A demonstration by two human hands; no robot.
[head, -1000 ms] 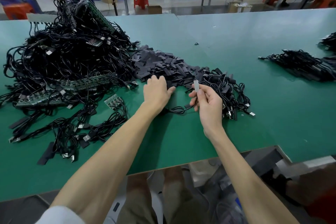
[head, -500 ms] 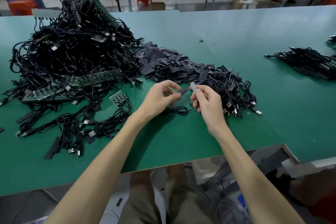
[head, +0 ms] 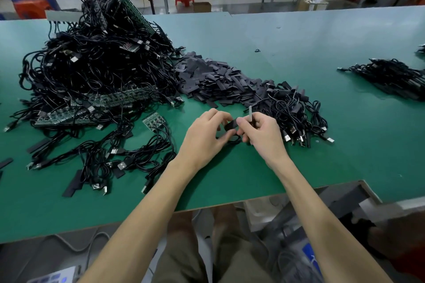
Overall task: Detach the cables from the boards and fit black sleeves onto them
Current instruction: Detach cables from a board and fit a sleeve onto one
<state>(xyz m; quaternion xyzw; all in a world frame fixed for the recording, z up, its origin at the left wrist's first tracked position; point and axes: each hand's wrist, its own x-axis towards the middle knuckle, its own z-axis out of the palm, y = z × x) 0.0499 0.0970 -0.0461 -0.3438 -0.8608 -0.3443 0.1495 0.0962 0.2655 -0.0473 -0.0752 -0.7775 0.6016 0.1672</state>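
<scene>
the sleeving step is in hand. at the middle of the frame, just above the green bench [head: 287, 172], the left hand [head: 204, 138] pinches one black sleeve [head: 230, 125] between thumb and curled fingers, and the sleeve's far end meets the right hand [head: 262, 135]. the right hand is clenched round a loose cable [head: 232, 139]; its silvery plug [head: 250, 112] stands up above the knuckles and the cord loops below both hands. the sleeve looks not yet on the cable. next, i judge, a cable end must be lined up with the sleeve's flat mouth, which may need squeezing open, then pushed through. the heap of spare sleeves [head: 213, 80] lies just above the hands. the tangle of cables and boards [head: 99, 64] fills the upper left.
</scene>
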